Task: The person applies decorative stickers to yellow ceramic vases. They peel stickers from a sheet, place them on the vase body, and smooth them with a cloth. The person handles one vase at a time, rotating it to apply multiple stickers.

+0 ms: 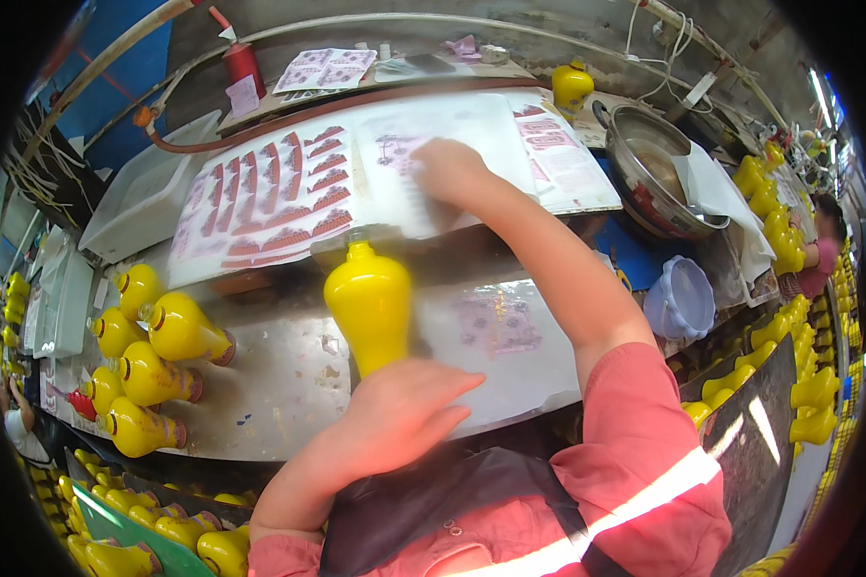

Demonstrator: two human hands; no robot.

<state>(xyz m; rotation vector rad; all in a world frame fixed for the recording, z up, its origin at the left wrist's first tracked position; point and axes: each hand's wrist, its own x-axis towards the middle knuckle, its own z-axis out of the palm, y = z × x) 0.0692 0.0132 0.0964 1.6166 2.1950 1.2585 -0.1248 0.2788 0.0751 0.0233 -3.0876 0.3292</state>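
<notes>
A glossy yellow vase [368, 298] is in front of me at the middle of the worktable, its narrow neck away from me. My left hand [399, 413] is at its lower end and hides its foot. Two fingers of that hand stretch out to the right, apart; whether the palm touches the vase is hidden. Farther off, my right hand [450, 173] is over a white sheet [491, 135] with purple-red printed patterns. Motion smears its fingers, so I cannot see what they hold. A translucent sheet with a faint printed pattern [500, 327] lies flat right of the vase.
Several yellow vases [178, 327] lie on the table's left side. A sheet of curved red patterns [269, 192] spreads behind them, near a white tub [149, 188]. At right are a metal pan [649, 159] and a pale blue bucket [680, 298]. A person [820, 255] is at far right.
</notes>
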